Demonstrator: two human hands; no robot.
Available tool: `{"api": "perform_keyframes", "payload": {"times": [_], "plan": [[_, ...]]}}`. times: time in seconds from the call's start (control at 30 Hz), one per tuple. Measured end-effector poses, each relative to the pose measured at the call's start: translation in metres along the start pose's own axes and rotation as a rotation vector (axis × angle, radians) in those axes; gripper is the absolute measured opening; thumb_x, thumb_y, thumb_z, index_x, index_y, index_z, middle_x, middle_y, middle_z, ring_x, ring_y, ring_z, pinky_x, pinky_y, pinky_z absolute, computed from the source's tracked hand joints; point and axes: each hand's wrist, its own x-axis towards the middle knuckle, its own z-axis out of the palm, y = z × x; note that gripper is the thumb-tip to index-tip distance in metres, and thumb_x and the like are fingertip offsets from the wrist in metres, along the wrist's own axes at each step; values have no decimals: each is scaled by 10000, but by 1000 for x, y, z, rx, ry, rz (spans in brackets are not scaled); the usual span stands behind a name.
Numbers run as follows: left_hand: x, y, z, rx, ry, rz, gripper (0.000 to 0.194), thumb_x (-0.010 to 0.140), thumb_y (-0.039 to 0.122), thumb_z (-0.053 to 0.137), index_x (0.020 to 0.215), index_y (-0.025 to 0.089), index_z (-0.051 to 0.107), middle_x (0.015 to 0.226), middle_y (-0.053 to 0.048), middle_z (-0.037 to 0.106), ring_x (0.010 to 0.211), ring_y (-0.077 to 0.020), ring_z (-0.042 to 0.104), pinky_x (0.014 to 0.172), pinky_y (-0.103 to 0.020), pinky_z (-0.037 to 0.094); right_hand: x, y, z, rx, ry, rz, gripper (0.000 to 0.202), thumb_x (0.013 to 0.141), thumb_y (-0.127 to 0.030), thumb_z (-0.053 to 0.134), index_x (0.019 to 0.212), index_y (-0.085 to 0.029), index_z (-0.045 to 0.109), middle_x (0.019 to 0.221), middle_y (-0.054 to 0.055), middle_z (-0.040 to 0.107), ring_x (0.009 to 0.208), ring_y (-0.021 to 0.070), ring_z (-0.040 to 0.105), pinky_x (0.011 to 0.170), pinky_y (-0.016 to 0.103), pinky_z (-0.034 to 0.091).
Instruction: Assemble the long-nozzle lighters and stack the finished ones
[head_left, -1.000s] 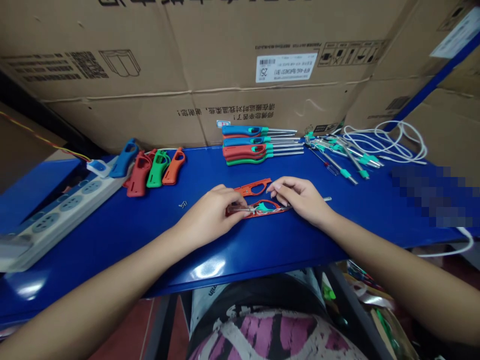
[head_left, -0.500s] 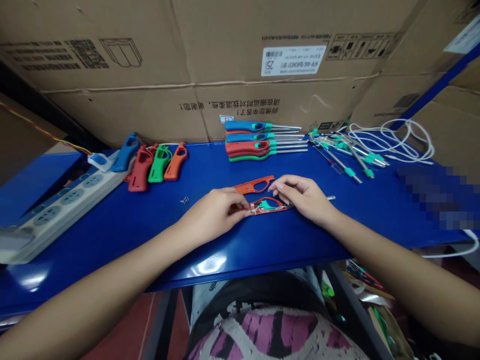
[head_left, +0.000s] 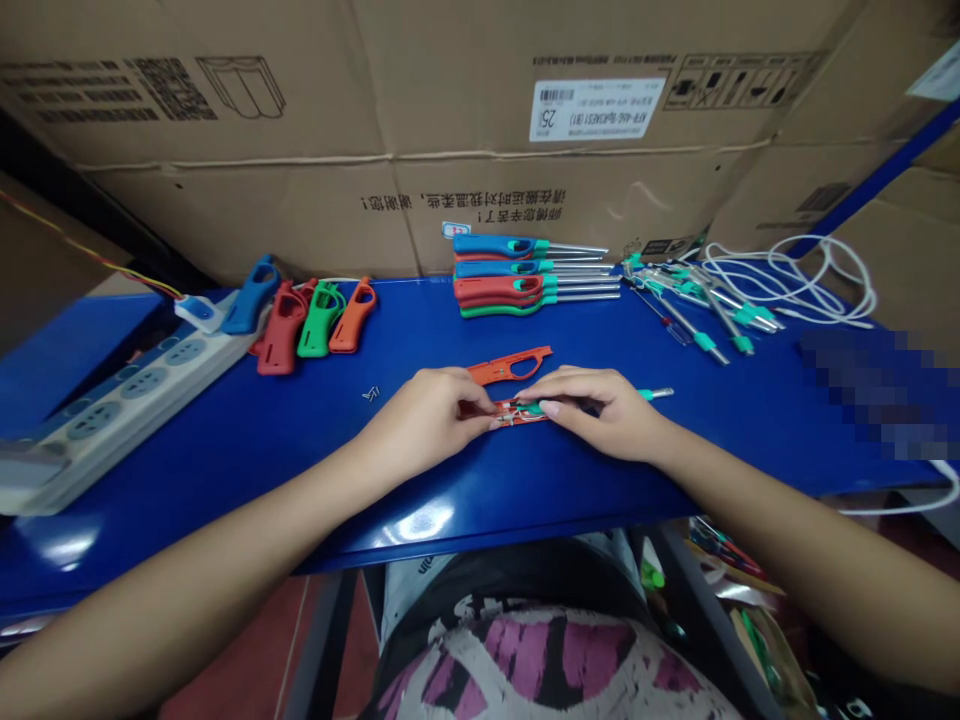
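An orange lighter half-shell (head_left: 517,418) lies on the blue table with a green trigger piece (head_left: 531,408) and thin wires in it. My left hand (head_left: 442,410) is closed on the shell's left end. Over its right part bends my right hand (head_left: 604,408), thumb and fingertips closed at the green piece. A metal tube (head_left: 661,393) with a green collar sticks out beyond my right hand. Just behind both hands lies the other orange half-shell (head_left: 517,366), its inner side up. What sits under my fingers is partly hidden.
Small screws (head_left: 371,393) lie left of my hands. Behind are stacked finished lighters (head_left: 499,290), loose tube assemblies (head_left: 712,310) and a screwdriver (head_left: 667,322). Coloured handle shells (head_left: 322,320) stand by a power strip (head_left: 142,385) on the left. A cardboard box (head_left: 300,200) walls off the back.
My right hand has moved left and down from above the half-shell onto its green trigger piece. My left hand keeps its hold. The view has shifted slightly.
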Motion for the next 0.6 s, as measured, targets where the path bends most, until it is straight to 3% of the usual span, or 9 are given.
{"api": "perform_keyframes", "payload": {"times": [0.2,0.6], "plan": [[0,1,-1,-8,8,-12,65,827,249,767,851,199,801,826,-34,734,677,-143,635,635,-249,456,-2,-1,2,-123,-79,-171,305,954,-195,580,1203,-295,726,1117,41,775,898,171,688,843,360,499],[0,4,-6,17,-70,2,73,884,203,702,881,191,774,904,-31,744,739,-151,643,680,-257,453,-1,-1,4,-174,-89,-193,293,957,-174,558,1178,-269,724,1093,41,776,916,172,688,848,363,496]]}}
